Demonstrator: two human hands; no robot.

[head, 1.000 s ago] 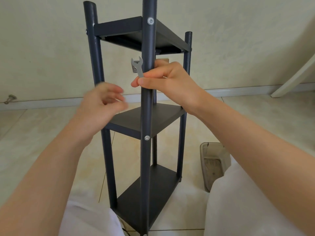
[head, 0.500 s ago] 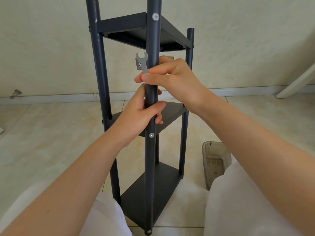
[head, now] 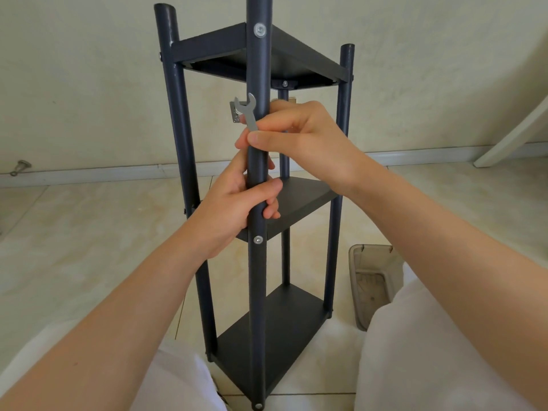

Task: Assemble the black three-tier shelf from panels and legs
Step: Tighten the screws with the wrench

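Observation:
The black three-tier shelf (head: 299,203) stands upright on the tiled floor in front of me, with its panels bolted between several round legs. My left hand (head: 237,203) grips the nearest front leg (head: 257,292) just above the middle panel's bolt (head: 258,239). My right hand (head: 302,137) wraps the same leg higher up and pinches a small silver wrench (head: 248,112) against it, jaw end pointing up. Another bolt (head: 259,29) shows at the top panel.
A translucent plastic tray (head: 374,280) lies on the floor right of the shelf, by my right knee. A white baseboard (head: 89,175) runs along the wall behind. A slanted white leg (head: 513,134) stands at the far right. A small metal fitting (head: 20,167) sits at the left wall.
My left hand moved in from the left and took hold of the front leg below my right hand. The right hand kept the wrench against the leg. The view shifted slightly.

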